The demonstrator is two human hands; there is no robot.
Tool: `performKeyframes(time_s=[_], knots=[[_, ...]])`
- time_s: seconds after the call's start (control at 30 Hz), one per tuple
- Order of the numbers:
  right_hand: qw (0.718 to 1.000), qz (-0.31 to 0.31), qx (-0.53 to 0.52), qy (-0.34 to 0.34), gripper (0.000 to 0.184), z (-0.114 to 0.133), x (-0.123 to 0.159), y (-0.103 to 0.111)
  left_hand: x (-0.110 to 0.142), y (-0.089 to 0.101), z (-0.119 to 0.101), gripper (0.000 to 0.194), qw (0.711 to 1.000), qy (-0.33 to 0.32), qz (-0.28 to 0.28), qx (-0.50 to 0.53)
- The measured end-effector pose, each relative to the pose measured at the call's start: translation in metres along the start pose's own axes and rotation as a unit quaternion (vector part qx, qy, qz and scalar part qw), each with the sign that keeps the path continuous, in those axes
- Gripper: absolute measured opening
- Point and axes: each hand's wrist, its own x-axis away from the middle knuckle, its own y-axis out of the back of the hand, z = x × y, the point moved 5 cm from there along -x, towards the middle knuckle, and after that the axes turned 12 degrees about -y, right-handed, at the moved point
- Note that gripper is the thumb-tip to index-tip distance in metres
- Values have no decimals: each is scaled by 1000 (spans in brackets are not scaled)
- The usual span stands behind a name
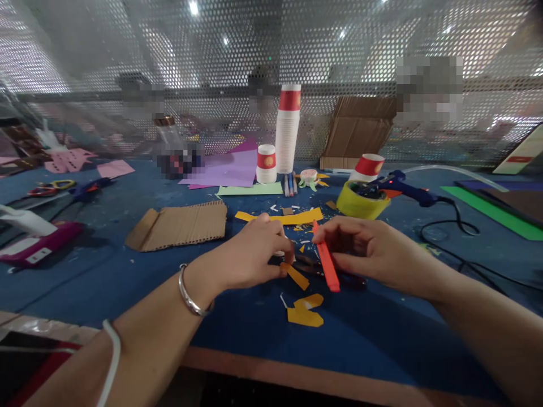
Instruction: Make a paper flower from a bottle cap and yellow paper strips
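My right hand [369, 249] grips a slim orange-red utility knife [327, 260], tilted with its lower end toward me. Thumb and fingertips of my left hand [258, 249] pinch the end of a small orange-yellow paper piece [298, 277]. Two more cut paper pieces [305, 316] lie just in front, near a thin white scrap. Dark scissors or pliers [311, 263], partly hidden behind the knife and my right hand, rest on the blue table [237, 328]. Beyond my hands lies a longer yellow paper strip [297, 217] among small scraps.
Corrugated cardboard [186, 226] lies to the left, near a purple power strip [42, 243]. A tall paper cup stack [288, 124] and purple sheets [229, 167] stand farther back. On the right, a blue glue gun [403, 186] sits by a yellow tape roll [362, 200], its cable trailing.
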Motion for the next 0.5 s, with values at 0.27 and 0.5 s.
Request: performKeyframes(time_s=[0.27,0.5], knots=[[974,-48,213,68,22,4,3,-10,-1,-1,-8,13,1000,-23,-14,-8],[956,-40,280,82,19,3,5,-16,-5,-4,-10,14,999,-17,-26,-15]])
